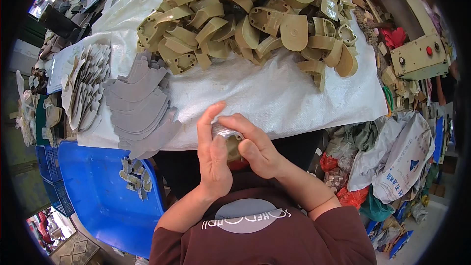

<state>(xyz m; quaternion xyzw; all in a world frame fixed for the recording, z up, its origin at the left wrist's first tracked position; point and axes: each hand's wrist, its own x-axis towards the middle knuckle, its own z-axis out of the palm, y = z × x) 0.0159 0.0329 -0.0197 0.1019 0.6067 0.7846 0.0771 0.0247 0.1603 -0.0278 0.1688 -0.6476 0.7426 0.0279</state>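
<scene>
Between my hands, close to my body at the table's front edge, is an olive plastic shoe heel (234, 150) with a shiny silvery-grey covering (224, 130) on its upper side. My left hand (214, 161) presses its palm and thumb against one side, the index finger stretched upward. From the other side my right hand (261, 151) grips it, with bent fingers over the covering and the thumb near the olive part. My fingers hide much of the heel. Beyond lies a big pile of bare olive heels (294, 32). To the left are overlapping grey curved cut pieces (140, 100).
White woven sheeting (255, 88) covers the table. More pale cut pieces (87, 86) stand stacked at the left. Below them, a blue tub (105, 206) holds several covered heels (136, 177). A control box (419, 57) and plastic bags (400, 159) are at the right.
</scene>
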